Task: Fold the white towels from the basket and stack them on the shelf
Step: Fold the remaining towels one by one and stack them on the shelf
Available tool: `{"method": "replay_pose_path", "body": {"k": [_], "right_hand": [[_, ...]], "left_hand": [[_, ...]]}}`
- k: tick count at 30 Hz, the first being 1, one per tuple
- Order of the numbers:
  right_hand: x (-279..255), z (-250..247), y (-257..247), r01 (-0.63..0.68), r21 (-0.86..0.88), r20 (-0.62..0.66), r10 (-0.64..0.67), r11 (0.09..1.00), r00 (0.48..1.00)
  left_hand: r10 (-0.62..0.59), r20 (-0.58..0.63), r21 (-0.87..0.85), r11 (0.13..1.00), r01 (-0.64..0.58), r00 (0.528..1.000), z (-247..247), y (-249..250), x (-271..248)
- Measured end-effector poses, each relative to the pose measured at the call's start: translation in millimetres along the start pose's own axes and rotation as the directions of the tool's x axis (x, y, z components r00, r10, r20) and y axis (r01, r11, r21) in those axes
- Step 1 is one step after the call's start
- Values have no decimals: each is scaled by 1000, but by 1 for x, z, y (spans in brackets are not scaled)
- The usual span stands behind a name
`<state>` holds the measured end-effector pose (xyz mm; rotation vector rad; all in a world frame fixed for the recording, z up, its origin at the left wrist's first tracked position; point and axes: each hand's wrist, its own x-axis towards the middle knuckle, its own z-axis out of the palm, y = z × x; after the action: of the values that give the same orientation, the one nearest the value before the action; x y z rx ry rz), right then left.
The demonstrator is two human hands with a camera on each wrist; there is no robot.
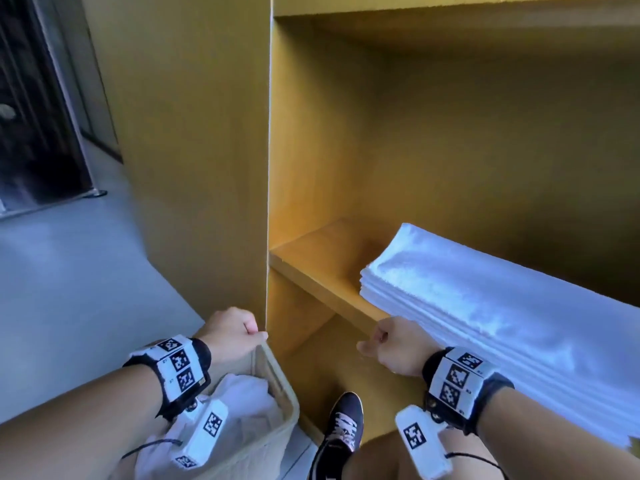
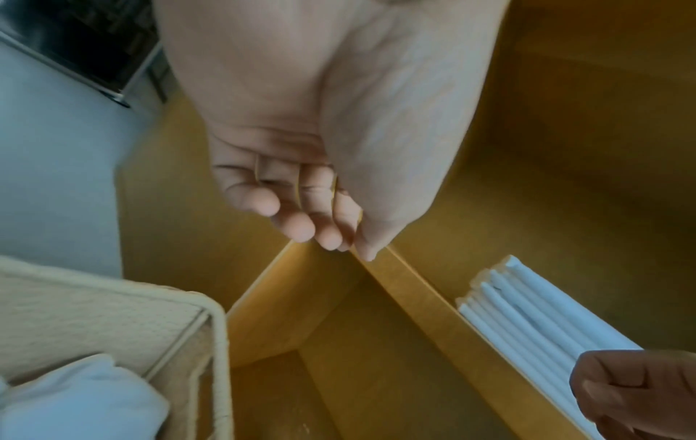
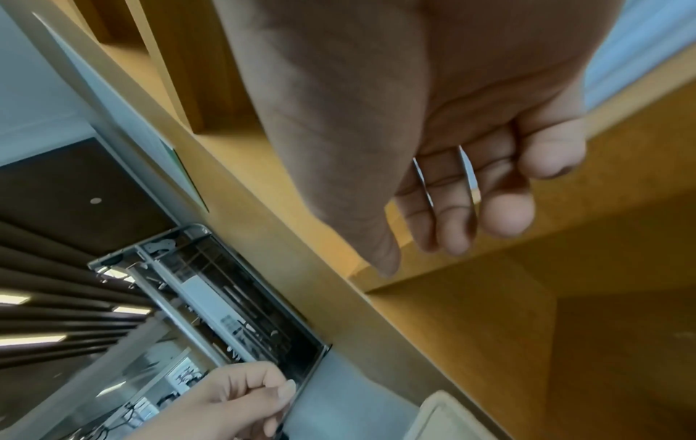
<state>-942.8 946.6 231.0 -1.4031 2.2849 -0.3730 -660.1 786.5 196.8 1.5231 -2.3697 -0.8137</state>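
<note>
Both hands, left [image 1: 232, 330] and right [image 1: 398, 344], hang loosely curled, holding nothing, before the yellow wooden shelf [image 1: 325, 271] bearing stacked folded white towels [image 1: 485, 299].

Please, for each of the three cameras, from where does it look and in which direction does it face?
Head: worn on the head, facing forward and down at the shelf; left hand, right hand, both forearms and a shoe show.
Left wrist: looks along the left palm to the folded towels and basket.
Right wrist: looks along the right palm, tilted upward past the shelf.
Shared: each wrist view catches the other hand; head and left wrist both show towels and basket.
</note>
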Motion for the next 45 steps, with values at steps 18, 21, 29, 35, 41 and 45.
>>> {"method": "replay_pose_path", "body": {"k": [18,21,29,35,41,45], "right_hand": [[114,178,-111,88,-24,406,-70,996,911],[134,210,-122,126,-30,451,-99,992,887],[191,288,-128,313,-306,634,-53,899,772],[234,341,-109,319,-337,650,-27,886,760],[269,393,-87,234,-323,556,-17,917,831],[281,416,-80,305,-402,565,-29,863,825]], "left_hand": [[-333,58,-8,943,334,941,43,-199,1],[-356,121,-16,933,360,927,60,-227,10],[-472,252,-41,867,497,845,126,-274,53],[-530,447,-114,765,633,721,183,-288,103],[-565,509,-289,599,747,650,236,-305,137],[-578,494,-442,476,761,649,246,-307,149]]}}
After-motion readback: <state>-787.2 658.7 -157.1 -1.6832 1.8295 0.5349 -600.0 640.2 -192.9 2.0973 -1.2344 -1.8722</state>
